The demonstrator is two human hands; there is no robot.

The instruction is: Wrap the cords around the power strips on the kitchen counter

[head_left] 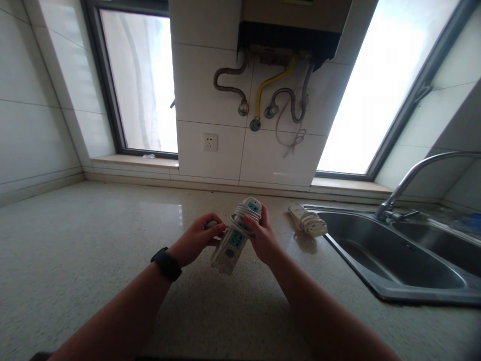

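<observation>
Holding a white power strip (233,235) between both hands, we keep it lifted above the speckled tabletop (93,235), roughly at the middle of the view. Our left hand (197,243) sits at the strip's left side, fingers curled shut around a small pale part there, most likely the plug, though we cannot tell for sure. Our right hand (263,238) grips the strip's right edge, thumb pressed onto the front face and fingers folded behind. The strip tilts, its upper end pointing away from us and its lower end toward our wrists; blue socket faces show on its front. Its white cord (246,208) is wound in loops around the upper half, between the two hands. A black band (166,263) circles our left wrist. To the right, well apart from the hands, a second white power strip (308,220) lies on the tabletop just beside the steel sink (387,265), with a tap (417,175) arching over it. A wall socket (210,142) sits on the tiles ahead.
</observation>
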